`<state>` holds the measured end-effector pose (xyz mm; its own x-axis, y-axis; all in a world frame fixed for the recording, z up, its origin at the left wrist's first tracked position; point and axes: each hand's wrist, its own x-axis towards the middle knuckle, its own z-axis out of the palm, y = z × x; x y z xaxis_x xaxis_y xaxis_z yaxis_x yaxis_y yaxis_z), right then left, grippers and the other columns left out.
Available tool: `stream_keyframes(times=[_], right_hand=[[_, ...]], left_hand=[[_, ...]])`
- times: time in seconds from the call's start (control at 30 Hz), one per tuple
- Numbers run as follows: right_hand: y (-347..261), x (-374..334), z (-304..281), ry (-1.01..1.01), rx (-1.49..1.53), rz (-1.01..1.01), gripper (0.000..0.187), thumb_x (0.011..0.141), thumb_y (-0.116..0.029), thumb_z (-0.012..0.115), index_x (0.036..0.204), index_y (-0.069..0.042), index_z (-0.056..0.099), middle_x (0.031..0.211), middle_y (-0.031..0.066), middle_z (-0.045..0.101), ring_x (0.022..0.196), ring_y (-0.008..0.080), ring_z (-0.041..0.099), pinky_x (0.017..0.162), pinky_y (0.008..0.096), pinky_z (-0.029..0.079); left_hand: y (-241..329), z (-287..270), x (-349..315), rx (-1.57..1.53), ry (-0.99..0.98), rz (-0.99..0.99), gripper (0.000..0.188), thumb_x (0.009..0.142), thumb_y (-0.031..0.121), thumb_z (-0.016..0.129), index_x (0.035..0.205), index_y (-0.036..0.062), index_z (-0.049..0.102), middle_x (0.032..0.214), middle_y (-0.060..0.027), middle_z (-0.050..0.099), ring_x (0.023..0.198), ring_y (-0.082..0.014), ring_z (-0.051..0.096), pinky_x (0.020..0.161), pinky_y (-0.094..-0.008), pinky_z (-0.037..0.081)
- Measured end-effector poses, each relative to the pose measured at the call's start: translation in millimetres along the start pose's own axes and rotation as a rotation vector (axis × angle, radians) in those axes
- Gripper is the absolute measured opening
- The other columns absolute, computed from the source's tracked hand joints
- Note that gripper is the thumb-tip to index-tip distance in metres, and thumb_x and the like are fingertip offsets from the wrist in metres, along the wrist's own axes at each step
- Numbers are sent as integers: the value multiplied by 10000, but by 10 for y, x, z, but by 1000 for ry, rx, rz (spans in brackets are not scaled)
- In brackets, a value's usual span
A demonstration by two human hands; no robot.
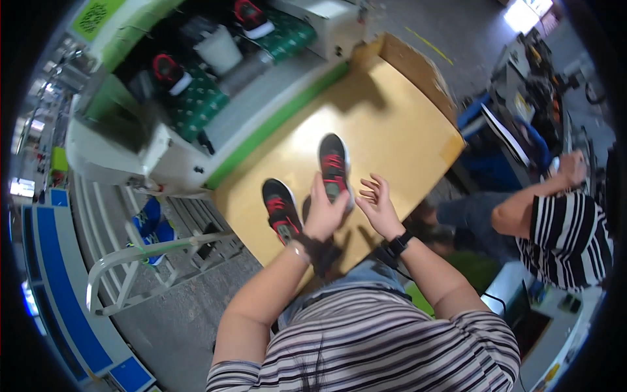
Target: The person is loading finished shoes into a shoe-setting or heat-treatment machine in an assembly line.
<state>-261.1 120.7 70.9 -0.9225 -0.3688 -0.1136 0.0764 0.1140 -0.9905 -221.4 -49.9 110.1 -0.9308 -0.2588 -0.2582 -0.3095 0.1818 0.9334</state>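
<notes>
On the wooden table (pixel 405 124), two shoes: left hand (pixel 324 212) grips one shoe (pixel 334 168), right hand (pixel 377 204) open.

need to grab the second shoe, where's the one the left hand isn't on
In the head view, that black and red shoe lies on the tan table, just left of the left hand, which rests on the other shoe.

Green label (pixel 96 16) top left, on machine

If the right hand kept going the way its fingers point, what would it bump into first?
Probably the shoe. The right hand is open, its fingers pointing up and left beside that shoe, which the left hand touches. Depth is hard to judge.
</notes>
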Motion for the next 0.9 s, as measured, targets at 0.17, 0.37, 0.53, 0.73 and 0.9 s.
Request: stream_keyframes(times=[0.17,0.37,0.53,0.73,0.9], right_hand=[[282,-484,-151,-14,-304,162,298,914,-148,585,1167,7,553,1044,139,631,901,189,644,793,292,513],[82,-677,132,-470,-336,242,561,835,-274,696,1278,0,487,1188,218,571,1073,285,599,903,347,482],[13,-503,670,-579,-441,4,1119,638,-380,829,1490,-49,184,1430,404,215,1302,520,333,1090,415,333],[66,-473,575,-532,-398,-134,788,726,-153,691,1424,-111,329,1444,359,260,1345,490,293,1095,471,318],[-54,-592,472,-404,-293,10,644,791,-151,681,1364,-52,404,1298,246,514,1222,356,501,1028,391,398]], left_hand=[[-381,326,393,217,252,93,995,768,215,737,1452,-98,84,1457,-333,240,1367,-414,276,1132,-391,244],[-677,245,523,23,227,14,810,792,206,708,1429,-5,255,1294,-249,509,1145,-361,545,994,-374,427],[286,-623,504,-875,-203,-521,268,881,176,620,1110,39,594,1107,-114,628,997,-210,632,789,-363,552],[1253,-1659,649,-446,398,202,421,845,73,638,1226,26,465,1048,-110,608,919,-218,631,753,-351,547],[1158,-2686,1325,169,719,-106,890,766,285,709,1390,-90,198,1262,-265,480,1071,-333,561,901,-401,478]])
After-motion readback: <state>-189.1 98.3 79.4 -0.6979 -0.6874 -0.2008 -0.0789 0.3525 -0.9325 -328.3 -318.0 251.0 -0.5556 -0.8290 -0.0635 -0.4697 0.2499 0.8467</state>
